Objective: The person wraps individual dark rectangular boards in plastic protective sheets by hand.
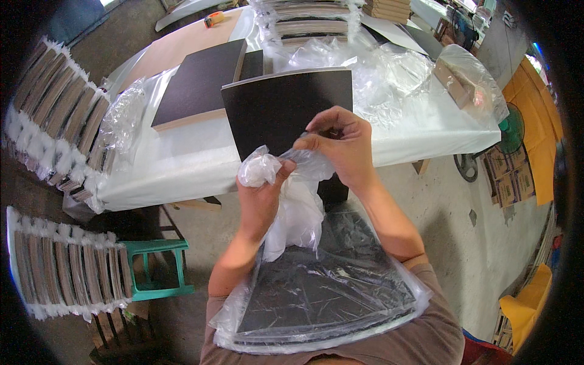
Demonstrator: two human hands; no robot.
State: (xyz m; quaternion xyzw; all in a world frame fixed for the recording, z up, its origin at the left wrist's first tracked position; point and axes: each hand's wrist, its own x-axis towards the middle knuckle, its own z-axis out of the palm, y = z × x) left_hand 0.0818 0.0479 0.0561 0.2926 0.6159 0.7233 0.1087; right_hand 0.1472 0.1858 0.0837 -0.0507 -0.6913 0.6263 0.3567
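Note:
My left hand [258, 204] is closed round bunched, thin clear plastic bags [296, 213], with a crumpled knot of film standing above the thumb. To its right, my right hand [353, 152] pinches an edge of the same film between thumb and fingertips. The rest hangs down over a dark flat panel in a clear bag [322, 292], which leans against my torso and lap. Whether the hanging film joins that bag I cannot tell. Just beyond my hands, a bare black panel [286, 106] stands upright against the table's near edge, partly hidden by them.
The table [182, 170] has a pale plastic cover. On it lie a stack of black panels [201, 79], loose clear film [389, 79] and a tape dispenser [214, 19]. Wrapped stacks [58, 109] stand at left, near a green stool [158, 267]. A green fan [512, 128] stands right.

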